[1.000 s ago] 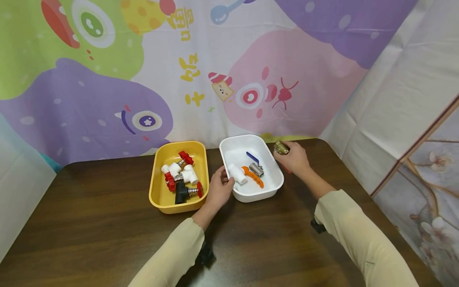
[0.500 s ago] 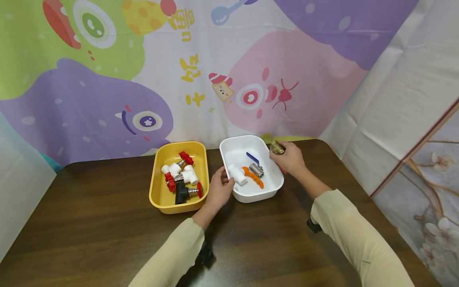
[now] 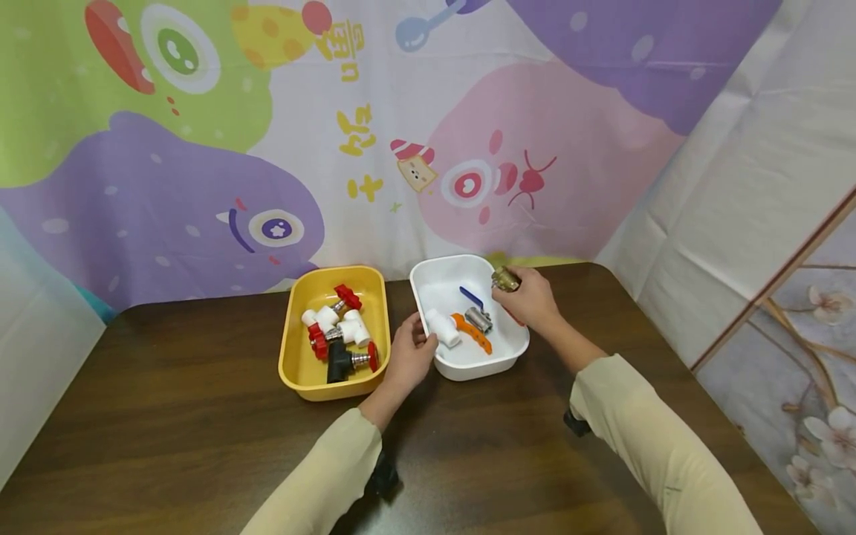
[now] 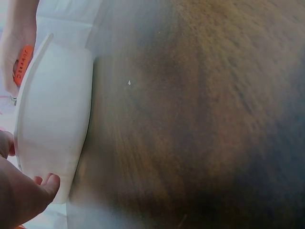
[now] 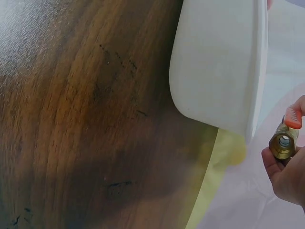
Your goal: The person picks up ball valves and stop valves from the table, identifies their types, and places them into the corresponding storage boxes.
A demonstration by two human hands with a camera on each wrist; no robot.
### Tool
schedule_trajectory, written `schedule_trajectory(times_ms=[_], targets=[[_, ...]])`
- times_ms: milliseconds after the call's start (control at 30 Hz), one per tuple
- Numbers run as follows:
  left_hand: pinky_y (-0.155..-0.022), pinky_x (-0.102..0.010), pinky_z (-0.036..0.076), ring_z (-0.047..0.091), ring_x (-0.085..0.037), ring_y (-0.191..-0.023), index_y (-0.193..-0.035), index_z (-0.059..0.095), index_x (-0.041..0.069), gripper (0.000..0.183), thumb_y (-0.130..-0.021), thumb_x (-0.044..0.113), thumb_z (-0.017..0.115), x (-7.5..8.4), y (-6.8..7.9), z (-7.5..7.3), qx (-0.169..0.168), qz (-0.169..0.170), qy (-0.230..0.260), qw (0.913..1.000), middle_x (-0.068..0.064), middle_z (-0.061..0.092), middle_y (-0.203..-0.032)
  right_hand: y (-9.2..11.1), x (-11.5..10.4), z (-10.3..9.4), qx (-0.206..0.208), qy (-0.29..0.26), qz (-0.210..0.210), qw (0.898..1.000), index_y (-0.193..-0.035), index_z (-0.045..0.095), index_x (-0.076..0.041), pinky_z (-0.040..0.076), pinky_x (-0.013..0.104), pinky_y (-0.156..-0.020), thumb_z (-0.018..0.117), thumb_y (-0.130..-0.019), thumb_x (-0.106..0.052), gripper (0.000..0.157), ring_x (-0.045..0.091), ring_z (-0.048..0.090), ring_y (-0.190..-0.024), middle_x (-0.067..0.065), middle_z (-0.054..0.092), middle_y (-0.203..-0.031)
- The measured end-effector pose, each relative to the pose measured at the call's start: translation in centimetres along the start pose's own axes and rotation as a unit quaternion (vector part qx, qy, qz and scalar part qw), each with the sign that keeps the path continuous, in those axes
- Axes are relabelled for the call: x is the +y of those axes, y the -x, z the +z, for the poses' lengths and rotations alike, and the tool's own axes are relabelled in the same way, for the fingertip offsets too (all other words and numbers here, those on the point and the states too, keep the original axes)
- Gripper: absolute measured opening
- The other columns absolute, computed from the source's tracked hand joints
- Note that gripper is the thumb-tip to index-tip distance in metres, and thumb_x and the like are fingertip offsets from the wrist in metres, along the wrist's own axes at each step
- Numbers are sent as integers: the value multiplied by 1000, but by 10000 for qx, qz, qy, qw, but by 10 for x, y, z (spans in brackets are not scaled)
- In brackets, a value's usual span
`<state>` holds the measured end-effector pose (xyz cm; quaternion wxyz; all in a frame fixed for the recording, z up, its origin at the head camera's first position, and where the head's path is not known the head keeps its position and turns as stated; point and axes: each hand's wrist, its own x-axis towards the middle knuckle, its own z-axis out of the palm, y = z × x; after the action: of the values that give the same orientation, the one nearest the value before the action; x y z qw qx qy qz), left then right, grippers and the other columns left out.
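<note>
My right hand (image 3: 533,299) grips a brass ball valve (image 3: 505,279) over the right rim of the white tray (image 3: 484,364). In the right wrist view the valve's threaded opening faces the camera, and its orange-red lever (image 5: 292,119) lies under a finger. My left hand (image 3: 409,355) holds the tray's left rim, fingers at the wall and rim. Inside the tray lie a white plastic valve body (image 3: 443,328), an orange lever (image 3: 473,334) against it, and a silver ball valve (image 3: 478,319) with a blue lever (image 3: 471,297).
Left of the white tray stands a yellow tray (image 3: 286,349). It holds white valves (image 3: 356,327) and a black valve (image 3: 339,361), all with red handwheels. Both trays stand on a dark wooden table (image 3: 200,431) near a printed cloth backdrop (image 3: 374,223).
My right hand has moved left with the brass ball valve, from beside the white tray to over its right rim. The left hand keeps its place on the tray.
</note>
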<state>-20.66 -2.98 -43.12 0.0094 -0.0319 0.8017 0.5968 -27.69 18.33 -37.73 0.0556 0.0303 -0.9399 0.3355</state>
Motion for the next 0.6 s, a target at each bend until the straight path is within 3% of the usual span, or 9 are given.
schedule_trajectory(times_ms=[300, 600], targets=[[-96, -36, 49, 52, -23, -110, -140, 36, 4, 53, -92, 16, 54, 1, 1, 0, -18, -92, 47, 9999, -13, 48, -127, 0, -6, 7, -98, -10, 43, 9999, -135, 49, -4, 48, 42, -88, 64, -80, -31, 63, 30, 53, -104, 20, 53, -128], [-93, -36, 51, 57, -27, -107, -137, 39, -1, 51, -91, 12, 55, -2, 0, 2, 180, 266, 80, 9995, -18, 52, -121, -3, -12, 16, -61, 77, -102, 9999, -132, 52, -5, 47, 42, -87, 64, -79, -31, 61, 30, 54, -104, 20, 55, -127]])
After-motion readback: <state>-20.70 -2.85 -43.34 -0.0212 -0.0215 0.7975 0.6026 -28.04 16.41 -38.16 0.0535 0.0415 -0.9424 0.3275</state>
